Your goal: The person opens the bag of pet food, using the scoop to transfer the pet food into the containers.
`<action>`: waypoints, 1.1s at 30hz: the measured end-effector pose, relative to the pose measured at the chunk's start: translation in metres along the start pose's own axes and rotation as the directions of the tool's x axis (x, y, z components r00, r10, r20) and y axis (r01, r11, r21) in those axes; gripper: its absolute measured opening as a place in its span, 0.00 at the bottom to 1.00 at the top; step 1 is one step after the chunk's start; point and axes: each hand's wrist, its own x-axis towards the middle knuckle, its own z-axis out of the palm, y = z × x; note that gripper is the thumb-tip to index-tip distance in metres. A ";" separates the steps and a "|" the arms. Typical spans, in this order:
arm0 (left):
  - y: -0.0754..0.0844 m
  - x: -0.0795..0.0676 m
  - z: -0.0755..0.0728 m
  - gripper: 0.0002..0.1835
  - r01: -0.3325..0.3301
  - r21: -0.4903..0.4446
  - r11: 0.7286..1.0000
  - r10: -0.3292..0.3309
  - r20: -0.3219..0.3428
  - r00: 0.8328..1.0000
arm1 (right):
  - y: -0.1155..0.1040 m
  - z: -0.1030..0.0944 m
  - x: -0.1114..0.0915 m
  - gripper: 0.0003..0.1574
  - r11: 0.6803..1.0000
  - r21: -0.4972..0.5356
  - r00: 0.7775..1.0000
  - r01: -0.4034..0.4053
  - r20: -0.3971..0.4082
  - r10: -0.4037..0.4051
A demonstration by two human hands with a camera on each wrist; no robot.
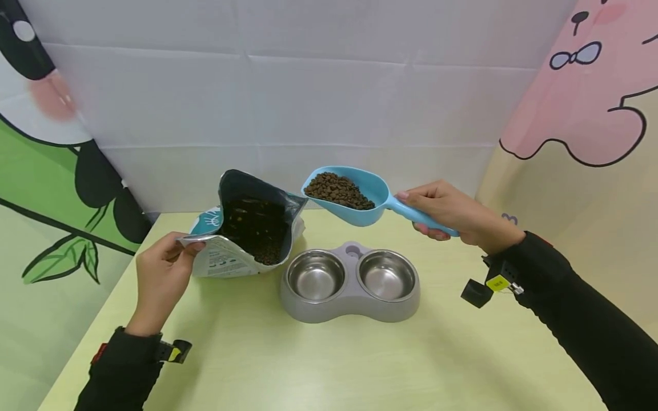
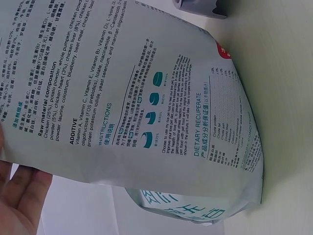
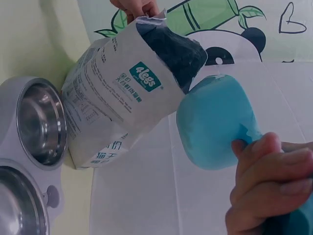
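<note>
My left hand (image 1: 163,279) pinches the top edge of a pet food bag (image 1: 223,260), whose mouth gapes and shows brown kibble inside. Printed text covers the bag (image 2: 127,98) in the left wrist view. In my right hand (image 1: 449,214) is the handle of a light blue scoop (image 1: 377,191) with a heap of kibble (image 1: 339,190) in it. The scoop is held in the air right of the bag's mouth, its front rim close to the bag's edge. The right wrist view shows the underside of the scoop (image 3: 215,127) and curled fingers (image 3: 274,181).
A grey double feeder (image 1: 352,302) with two steel bowls, the left bowl (image 1: 316,277) and the right bowl (image 1: 386,275), stands on the pale table (image 1: 308,365) below the scoop. No kibble shows in either bowl. Behind the table hangs a white sheet (image 1: 329,103) with cartoon animals.
</note>
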 end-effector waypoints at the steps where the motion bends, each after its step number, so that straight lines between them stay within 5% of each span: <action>1: 0.000 0.000 0.000 0.05 0.002 0.000 1.000 -0.002 0.001 1.000 | 0.004 -0.002 0.000 0.23 1.000 0.003 1.000 -0.002 -0.002 0.002; 33: -0.003 -0.001 0.001 0.07 -0.025 -0.010 1.000 0.026 0.005 1.000 | 0.081 -0.040 -0.022 0.26 0.984 -0.060 0.986 -0.165 -0.046 0.162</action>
